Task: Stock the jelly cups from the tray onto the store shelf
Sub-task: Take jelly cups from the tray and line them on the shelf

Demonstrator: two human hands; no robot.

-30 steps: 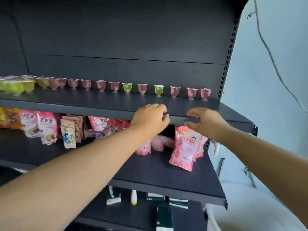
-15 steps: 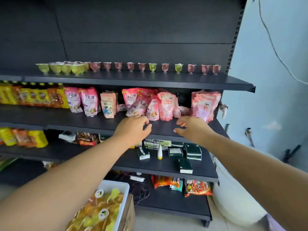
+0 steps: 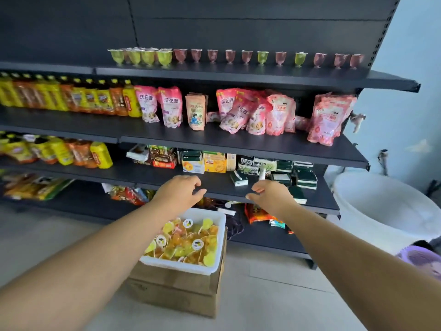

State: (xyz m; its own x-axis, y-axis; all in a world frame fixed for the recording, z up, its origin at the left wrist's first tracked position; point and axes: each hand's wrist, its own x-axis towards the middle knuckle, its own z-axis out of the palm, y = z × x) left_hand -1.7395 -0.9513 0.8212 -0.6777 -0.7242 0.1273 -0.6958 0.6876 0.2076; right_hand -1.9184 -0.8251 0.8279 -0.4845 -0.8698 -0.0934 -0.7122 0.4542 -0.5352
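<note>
Reaching forward with both arms, the person holds the left hand (image 3: pixel 180 191) and the right hand (image 3: pixel 270 195) side by side in the middle of the frame, a gap between them. Both hover in front of the third shelf (image 3: pixel 167 174) from the top, above the tray (image 3: pixel 218 237). The left fingers (image 3: pixel 194 181) are loosely curled and a little apart, gripping nothing. The right fingers (image 3: pixel 259 186) are likewise relaxed and slightly bent, with the thumb pointing toward the left hand, and they hold nothing either.

The white tray sits just below the hands, in the lower middle of the frame, resting on a cardboard box (image 3: pixel 174 287) that stands on the floor. It is heaped with yellow and orange jelly cups (image 3: pixel 186 242), lying at all angles, several showing round white lids.

Along the top shelf (image 3: pixel 238 76), in the upper part of the frame, a row of jelly cups on the shelf (image 3: pixel 245 57) stands upright: a tight cluster of green ones at the left end, then pinkish ones spaced out singly with two green ones among them, reaching to the right upright of the rack.

On the second shelf are pink pouches (image 3: pixel 279 115) and, to the far left, yellow and orange bottles (image 3: pixel 71 99). A white tub (image 3: pixel 381 206) stands on the floor at the right edge.
</note>
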